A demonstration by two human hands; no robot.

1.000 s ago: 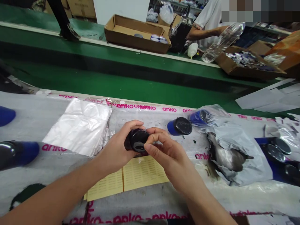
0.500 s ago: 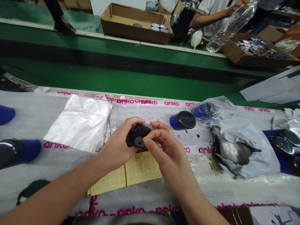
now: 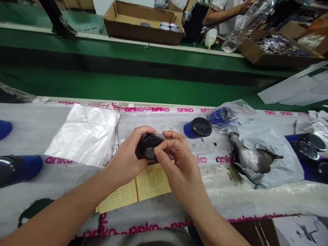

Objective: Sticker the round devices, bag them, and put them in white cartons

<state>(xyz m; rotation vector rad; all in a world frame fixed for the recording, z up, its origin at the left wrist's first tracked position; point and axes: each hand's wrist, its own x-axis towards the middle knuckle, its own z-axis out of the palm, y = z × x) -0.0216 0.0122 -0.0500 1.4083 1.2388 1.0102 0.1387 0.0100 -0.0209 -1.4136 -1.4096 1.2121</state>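
My left hand (image 3: pixel 128 160) is wrapped around a small black-capped bottle (image 3: pixel 147 148), holding it on its side just above the table (image 3: pixel 38 126), cap end turned toward me. My right hand (image 3: pixel 176 164) meets it from the other side, thumb and forefinger pinched at the rim of the cap; whether a small label sits under the fingertip I cannot tell. Both forearms reach in from the near edge, wrists bent inward so the hands close over the bottle. Just below them lies a yellow label sheet (image 3: pixel 138 189), so I judge this bottle is mid-labelling, not finished. Beyond, a blue bottle (image 3: pixel 197 128) lies on its side, more sit in a torn plastic bag (image 3: pixel 269 150) to the right, and a stack of clear bags (image 3: pixel 84 135) waits at the left
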